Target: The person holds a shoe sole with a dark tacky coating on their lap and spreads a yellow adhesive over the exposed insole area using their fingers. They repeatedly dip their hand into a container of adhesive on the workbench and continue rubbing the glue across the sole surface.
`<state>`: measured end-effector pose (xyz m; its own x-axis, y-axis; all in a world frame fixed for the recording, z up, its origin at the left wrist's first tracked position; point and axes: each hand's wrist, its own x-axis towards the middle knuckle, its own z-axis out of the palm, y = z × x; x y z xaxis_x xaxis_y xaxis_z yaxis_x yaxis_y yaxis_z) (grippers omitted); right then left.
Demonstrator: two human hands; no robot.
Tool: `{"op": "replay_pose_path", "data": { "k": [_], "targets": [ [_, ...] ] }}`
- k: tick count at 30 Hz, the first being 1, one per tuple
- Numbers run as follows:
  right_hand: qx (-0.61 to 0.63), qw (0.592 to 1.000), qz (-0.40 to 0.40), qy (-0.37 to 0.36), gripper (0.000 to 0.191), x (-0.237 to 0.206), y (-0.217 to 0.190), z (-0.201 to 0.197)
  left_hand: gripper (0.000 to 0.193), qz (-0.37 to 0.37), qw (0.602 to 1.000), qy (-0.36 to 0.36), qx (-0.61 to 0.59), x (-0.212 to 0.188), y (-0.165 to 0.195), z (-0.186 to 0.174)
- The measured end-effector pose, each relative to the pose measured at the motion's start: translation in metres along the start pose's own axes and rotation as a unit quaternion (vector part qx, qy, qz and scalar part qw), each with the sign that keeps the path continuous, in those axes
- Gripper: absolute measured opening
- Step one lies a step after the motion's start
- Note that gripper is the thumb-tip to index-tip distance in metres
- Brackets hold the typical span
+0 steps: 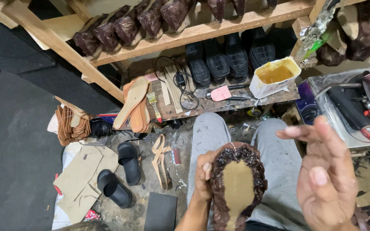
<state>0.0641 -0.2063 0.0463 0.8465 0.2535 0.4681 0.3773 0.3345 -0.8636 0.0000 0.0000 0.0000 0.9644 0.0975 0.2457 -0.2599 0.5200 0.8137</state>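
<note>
The left hand (203, 173) grips a dark brown shoe upper stretched over a tan last (237, 186), sole side up, fingers wrapped around its left edge at about nine o'clock. The shoe rests over the person's grey-trousered lap, low in the middle of the view. The right hand (324, 179) hovers at three o'clock of the shoe, near it but apart, palm open, holding nothing; its fingers are loosely spread and slightly curled. At twelve o'clock, on the cluttered wooden worktop (236, 104), stands a white tub of amber glue (275, 76). At nine o'clock, a pair of black slide sandals (120, 174) lies on the floor.
</note>
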Motion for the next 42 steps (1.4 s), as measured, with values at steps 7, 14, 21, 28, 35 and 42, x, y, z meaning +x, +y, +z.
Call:
{"op": "replay_pose_path", "data": {
  "k": [7, 14, 21, 28, 35, 42],
  "targets": [
    [-0.002, 0.988, -0.128, -0.081, 0.067, 0.013, -0.014, 0.018, 0.101, 0.004, 1.000, -0.021, 0.012, -0.007, -0.002, -0.009],
    [0.037, 0.987, -0.104, -0.113, 0.072, 0.016, -0.019, 0.020, 0.086, 0.041, 0.999, -0.016, 0.011, -0.015, -0.018, -0.018],
    [0.016, 0.985, -0.112, -0.132, 0.074, 0.024, -0.017, 0.031, 0.072, 0.061, 0.995, -0.008, 0.081, -0.019, -0.023, -0.025],
    [0.018, 0.978, -0.154, -0.141, 0.078, 0.024, -0.006, 0.027, 0.074, 0.058, 0.991, 0.028, 0.114, -0.023, -0.026, -0.026],
    [0.011, 0.967, -0.144, -0.209, 0.076, -0.003, 0.046, -0.014, 0.072, 0.062, 0.993, 0.042, 0.087, -0.014, -0.021, -0.017],
    [-0.154, 0.852, -0.316, -0.389, 0.089, 0.007, 0.041, 0.006, 0.085, 0.039, 0.988, 0.111, 0.100, -0.011, -0.030, -0.026]
  ]
}}
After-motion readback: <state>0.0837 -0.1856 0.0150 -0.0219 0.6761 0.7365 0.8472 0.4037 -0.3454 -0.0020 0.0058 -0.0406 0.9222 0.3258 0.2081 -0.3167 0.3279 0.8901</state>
